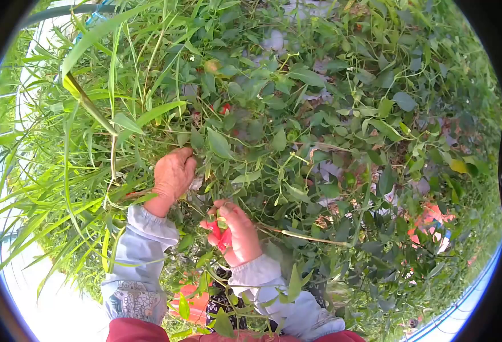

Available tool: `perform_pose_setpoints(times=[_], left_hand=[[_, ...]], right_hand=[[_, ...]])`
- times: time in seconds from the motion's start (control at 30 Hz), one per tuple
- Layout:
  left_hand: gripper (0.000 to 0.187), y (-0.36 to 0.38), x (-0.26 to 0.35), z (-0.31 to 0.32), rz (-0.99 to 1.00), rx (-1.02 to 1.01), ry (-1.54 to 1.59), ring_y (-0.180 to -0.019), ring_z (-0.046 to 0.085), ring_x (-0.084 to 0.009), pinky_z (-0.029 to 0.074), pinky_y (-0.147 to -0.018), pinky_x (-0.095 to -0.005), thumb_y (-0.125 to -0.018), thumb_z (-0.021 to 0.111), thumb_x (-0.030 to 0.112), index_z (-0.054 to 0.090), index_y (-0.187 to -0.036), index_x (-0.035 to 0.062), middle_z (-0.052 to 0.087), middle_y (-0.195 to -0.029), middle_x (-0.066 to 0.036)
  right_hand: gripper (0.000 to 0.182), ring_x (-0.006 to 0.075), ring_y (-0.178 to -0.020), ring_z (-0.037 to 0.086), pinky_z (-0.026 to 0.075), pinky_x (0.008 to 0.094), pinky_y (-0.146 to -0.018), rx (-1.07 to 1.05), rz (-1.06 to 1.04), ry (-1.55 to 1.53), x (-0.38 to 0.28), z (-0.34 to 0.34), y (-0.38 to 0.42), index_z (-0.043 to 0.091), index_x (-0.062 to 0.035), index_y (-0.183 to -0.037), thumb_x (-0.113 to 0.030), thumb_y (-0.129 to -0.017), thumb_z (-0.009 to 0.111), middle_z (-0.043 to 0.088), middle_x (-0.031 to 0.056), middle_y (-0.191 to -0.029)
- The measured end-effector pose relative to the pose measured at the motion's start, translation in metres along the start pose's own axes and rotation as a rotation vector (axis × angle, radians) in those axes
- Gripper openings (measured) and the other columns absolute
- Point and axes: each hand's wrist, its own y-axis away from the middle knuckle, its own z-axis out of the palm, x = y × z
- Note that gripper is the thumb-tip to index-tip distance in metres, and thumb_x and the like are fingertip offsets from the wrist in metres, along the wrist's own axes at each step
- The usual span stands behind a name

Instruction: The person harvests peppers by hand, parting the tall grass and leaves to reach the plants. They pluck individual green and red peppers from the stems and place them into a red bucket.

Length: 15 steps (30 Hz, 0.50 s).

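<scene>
My left hand (pixel 173 172) reaches in among the leaves at centre left. Its fingers are curled and their tips are hidden by foliage, so what they grip does not show. Lower and to the right, my right hand (pixel 242 232) is closed around several red peppers (pixel 221 235), which show between palm and fingers. Around both hands grow green pepper plants (pixel 219 145). A red pepper (pixel 225 108) hangs in the leaves above my left hand, and a paler, yellowish-green one (pixel 212 66) is farther up.
Tall grass (pixel 51 188) crowds the left side. At lower right, a red-orange object (pixel 430 222) lies partly hidden under leaves; another red-orange object (pixel 191 302) is near my body. A thin dry stem (pixel 313 237) runs right of my right hand.
</scene>
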Motion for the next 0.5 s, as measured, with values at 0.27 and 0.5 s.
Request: perform_pose_setpoints(times=[0.27,0.5], left_hand=[[0.024,-0.018,-0.021,-0.016,-0.155,-0.125,-0.117,-0.075,0.059,-0.0361,0.048,-0.069,-0.0423,-0.079,0.047,0.015,0.063,-0.097,0.0095,0.061,-0.076,-0.021],[0.024,-0.029,-0.081,-0.013,-0.179,0.094,0.419,-0.068,0.061,-0.0247,0.048,-0.069,-0.0337,-0.078,0.049,0.006,0.062,-0.097,0.0025,0.064,-0.081,-0.013]], right_hand=[[0.021,0.0215,-0.082,0.061,0.043,0.0246,-0.047,-0.017,-0.004,-0.049,0.0,-0.002,0.002,0.054,-0.0105,-0.104,-0.02,-0.086,0.057,0.056,0.0022,-0.089],[0.017,0.0238,-0.085,0.058,0.043,0.028,-0.052,-0.011,0.012,-0.017,-0.004,0.0,0.004,0.052,-0.0108,-0.103,-0.018,-0.089,0.051,0.054,0.0033,-0.092]])
